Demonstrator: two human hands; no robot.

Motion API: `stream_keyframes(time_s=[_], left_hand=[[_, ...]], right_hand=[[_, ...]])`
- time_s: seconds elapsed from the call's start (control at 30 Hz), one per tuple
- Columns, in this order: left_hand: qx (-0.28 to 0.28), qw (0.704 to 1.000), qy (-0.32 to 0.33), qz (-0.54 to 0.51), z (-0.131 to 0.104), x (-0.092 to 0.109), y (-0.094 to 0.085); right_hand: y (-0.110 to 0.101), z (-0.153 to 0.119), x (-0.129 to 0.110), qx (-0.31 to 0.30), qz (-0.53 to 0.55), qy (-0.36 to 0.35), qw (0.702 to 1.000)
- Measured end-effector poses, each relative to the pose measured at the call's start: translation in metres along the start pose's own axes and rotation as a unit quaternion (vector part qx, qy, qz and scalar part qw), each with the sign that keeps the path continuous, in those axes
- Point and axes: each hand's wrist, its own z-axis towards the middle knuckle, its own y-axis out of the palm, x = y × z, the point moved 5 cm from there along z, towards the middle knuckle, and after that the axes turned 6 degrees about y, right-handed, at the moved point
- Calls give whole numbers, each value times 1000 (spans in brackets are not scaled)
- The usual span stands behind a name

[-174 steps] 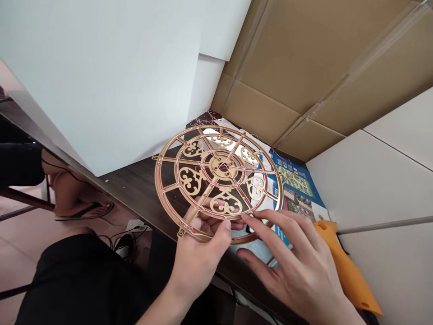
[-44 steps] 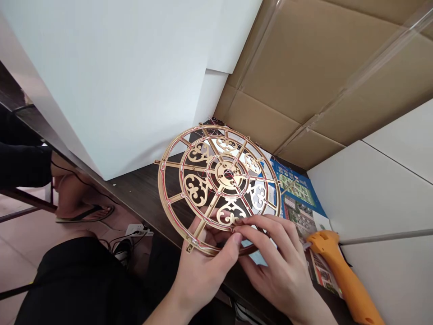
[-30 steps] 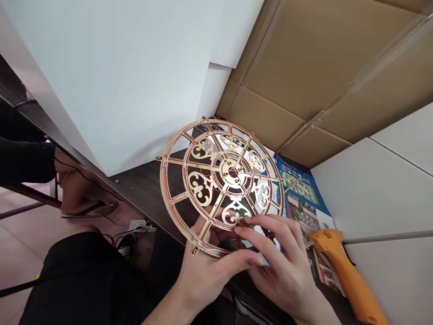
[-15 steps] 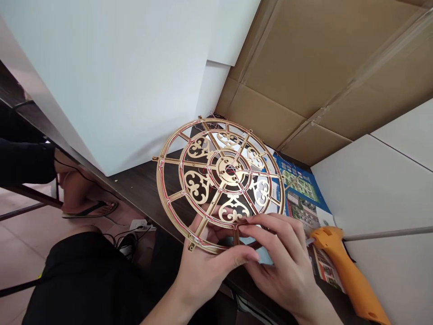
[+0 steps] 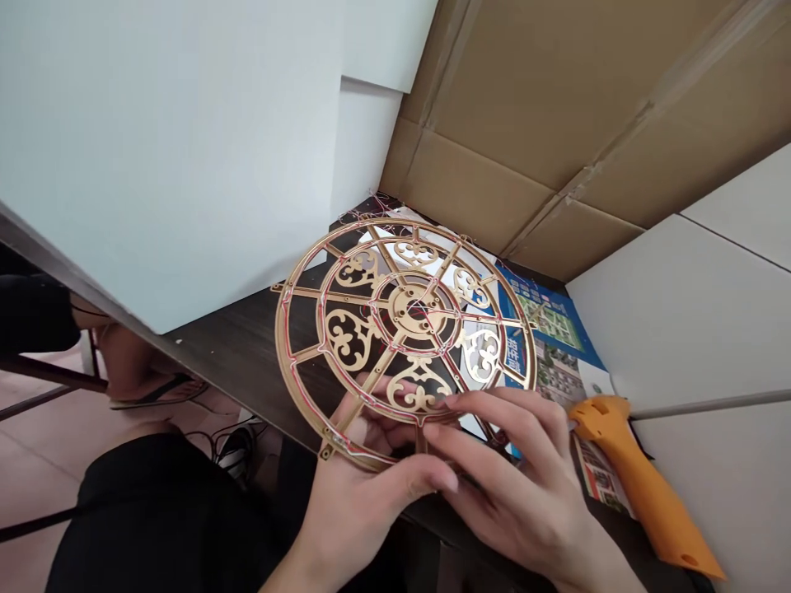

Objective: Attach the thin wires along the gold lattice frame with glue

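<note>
A round gold ornamental frame, with rings, spokes and scrollwork, is held tilted in front of me. Thin red and white wires run along its rings and gather at the hub. My left hand grips the near rim from below, its thumb along the rim and its fingers behind the openwork. On the near right part, my right hand has bent fingertips against the ring beside a short spoke. Whether those fingertips also pinch a wire cannot be made out.
An orange glue gun lies at right on printed leaflets. Loose wires lie behind the frame on the dark tabletop. A white panel stands at left, cardboard at the back. Another person's foot shows below.
The view has shifted slightly, and the frame now appears a little larger and further left. Both hands keep their hold on it, the right fingertips still by the short spoke.
</note>
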Motion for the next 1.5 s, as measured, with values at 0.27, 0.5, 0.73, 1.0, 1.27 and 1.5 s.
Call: stream_keyframes(time_s=[0.27, 0.5, 0.73, 1.0, 1.27, 1.5], left_hand=[[6, 995, -64, 81, 3, -7, -13], [48, 986, -120, 106, 8, -4, -14], [73, 979, -153, 115, 19, 0, -8], [100, 970, -176, 137, 18, -5, -8], [50, 970, -206, 123, 28, -1, -3], [60, 960, -232, 146, 31, 3, -15]], right_hand=[[-21, -11, 46, 88, -17, 103, 991], [-9, -30, 94, 136, 103, 380, 909], [17, -26, 95, 98, 449, 461, 759], [38, -29, 73, 36, 672, 500, 545], [36, -19, 79, -6, 688, 406, 602], [33, -20, 81, -16, 662, 413, 625]])
